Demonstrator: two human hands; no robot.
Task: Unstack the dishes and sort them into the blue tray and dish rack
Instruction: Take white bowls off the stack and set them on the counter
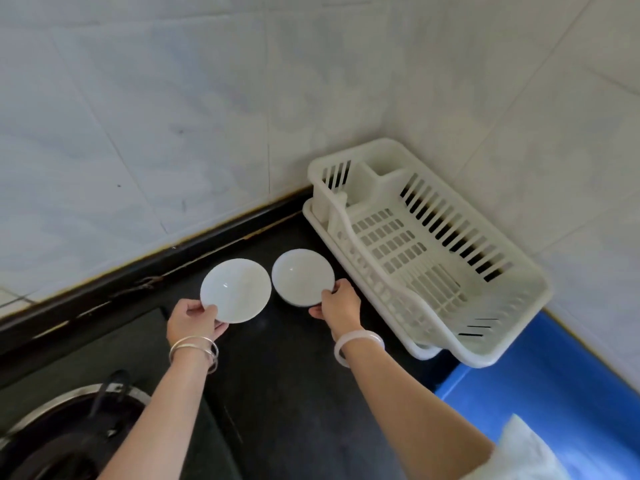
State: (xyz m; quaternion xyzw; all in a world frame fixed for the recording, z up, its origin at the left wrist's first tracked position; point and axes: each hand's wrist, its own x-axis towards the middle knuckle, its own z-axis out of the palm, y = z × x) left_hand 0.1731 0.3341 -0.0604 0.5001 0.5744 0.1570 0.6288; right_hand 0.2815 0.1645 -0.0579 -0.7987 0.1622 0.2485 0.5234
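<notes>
I hold two white dishes side by side above the black tabletop (287, 393). My left hand (194, 322) has its fingers pinched on the near rim of the left dish (235, 290); my right hand (337, 303) grips the right dish (302, 277) the same way — rims nearly touching. The empty white dish rack (433, 251) sits just right, in the tiled corner, with the blue tray (554, 393) beyond it; a stove burner (69, 431) lies near left.
</notes>
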